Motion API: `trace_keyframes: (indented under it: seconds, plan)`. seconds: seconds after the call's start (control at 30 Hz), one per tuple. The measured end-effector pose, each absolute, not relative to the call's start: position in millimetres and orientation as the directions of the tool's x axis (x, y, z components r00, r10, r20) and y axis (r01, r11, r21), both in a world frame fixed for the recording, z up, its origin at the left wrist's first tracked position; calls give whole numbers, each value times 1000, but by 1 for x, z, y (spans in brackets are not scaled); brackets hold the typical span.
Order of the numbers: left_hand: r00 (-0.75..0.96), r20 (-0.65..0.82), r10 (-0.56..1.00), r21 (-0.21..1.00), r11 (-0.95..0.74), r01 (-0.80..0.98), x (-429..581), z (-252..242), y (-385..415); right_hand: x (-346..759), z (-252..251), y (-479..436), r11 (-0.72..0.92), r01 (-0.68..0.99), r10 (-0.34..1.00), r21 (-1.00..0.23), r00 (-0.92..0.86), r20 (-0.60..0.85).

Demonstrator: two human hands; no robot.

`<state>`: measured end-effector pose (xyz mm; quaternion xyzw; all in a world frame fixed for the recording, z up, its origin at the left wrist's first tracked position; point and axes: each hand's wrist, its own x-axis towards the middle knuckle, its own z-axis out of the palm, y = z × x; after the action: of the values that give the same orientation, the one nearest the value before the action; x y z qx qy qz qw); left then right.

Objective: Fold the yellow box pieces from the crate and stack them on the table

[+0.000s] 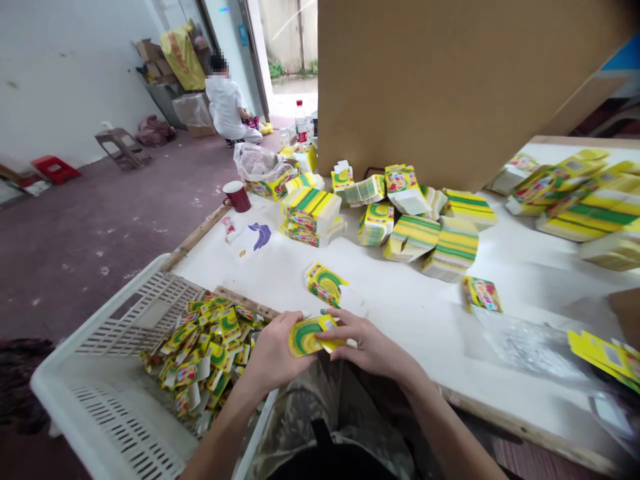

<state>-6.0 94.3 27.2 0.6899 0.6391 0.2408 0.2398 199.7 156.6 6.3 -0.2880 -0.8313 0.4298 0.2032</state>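
Note:
Both my hands hold one small yellow-and-green printed carton point(309, 335) at the near edge of the white table point(410, 313). My left hand point(273, 353) grips its left side with curled fingers. My right hand point(367, 343) pinches its right side and flap. Another flat carton point(326, 283) of the same print lies on the table just beyond my hands. A white slatted plastic basket point(100, 400) at my left holds several folded cartons point(205, 350).
Stacks of flat cartons point(425, 233) cover the middle and right of the table. A large cardboard sheet point(450, 80) stands behind them. A red mug point(239, 196) and a water bottle point(301, 123) stand at the far left. A person in white point(227, 107) crouches near the doorway.

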Motion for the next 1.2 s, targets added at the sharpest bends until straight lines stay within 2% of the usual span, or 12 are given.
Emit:
trace_keyframes:
  seconds: [0.13, 0.2, 0.37, 0.53, 0.63, 0.9, 1.1, 1.13, 1.2]
  plan:
    - [6, 102, 995, 582, -65, 811, 3, 27, 91, 186, -1, 150, 390, 298, 795, -871, -587, 155]
    - [-35, 122, 992, 586, -43, 809, 7, 26, 89, 178, -9, 145, 383, 269, 819, -884, -541, 191]
    - [-107, 109, 988, 680, 4, 733, 1, 19, 83, 178, -17, 144, 406, 143, 766, -903, -591, 251]
    - [-99, 91, 991, 683, 10, 730, -9, 16, 87, 183, -14, 152, 550, 215, 662, -807, -701, 265]
    - [-88, 76, 993, 670, 14, 742, -10, 15, 89, 185, -13, 155, 579, 227, 626, -783, -739, 249]
    - [-42, 20, 999, 689, 17, 725, -10, 17, 90, 193, -2, 158, 476, 264, 648, -839, -750, 132]
    - [-95, 108, 990, 634, 5, 773, -2, 12, 87, 168, -18, 143, 278, 181, 870, -943, -464, 168]
    - [-117, 113, 987, 635, 19, 772, -7, 10, 83, 165, -21, 144, 266, 214, 889, -940, -431, 154]
    - [-193, 160, 968, 600, 60, 798, -26, 6, 73, 166, -24, 150, 257, 382, 924, -888, -365, 110]
